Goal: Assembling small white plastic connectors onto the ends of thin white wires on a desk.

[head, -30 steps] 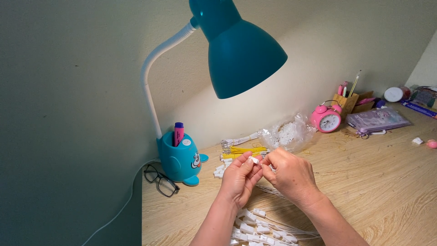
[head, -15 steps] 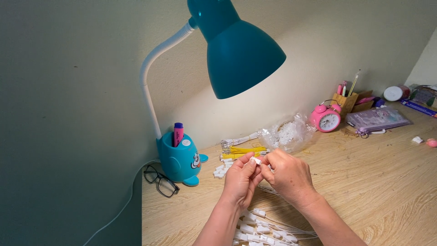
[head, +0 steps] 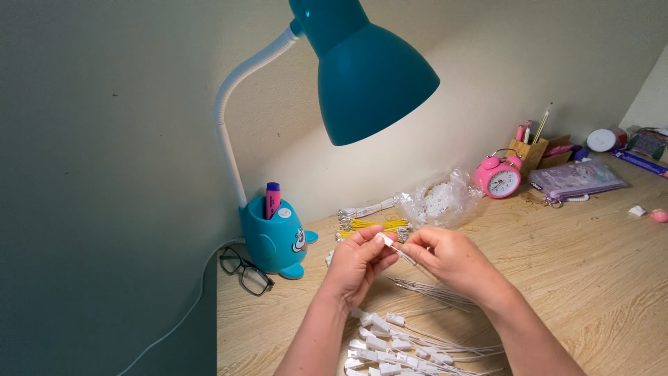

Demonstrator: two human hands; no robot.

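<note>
Both hands, left hand (head: 358, 261) and right hand (head: 452, 257), pinch one thin white wire (head: 402, 254) (small plastic plug-end).

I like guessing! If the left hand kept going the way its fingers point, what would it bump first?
Probably the right hand: the left hand points at it, both pinching a small white plastic connector.

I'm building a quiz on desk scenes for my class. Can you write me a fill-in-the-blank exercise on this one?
1. Both hands, the left hand and right hand, pinch one small white ____ on a thin wire.
2. The alarm clock is ____ in colour.
3. Black ____ lie beside the teal lamp base.

Missing words: connector; pink; glasses
</note>
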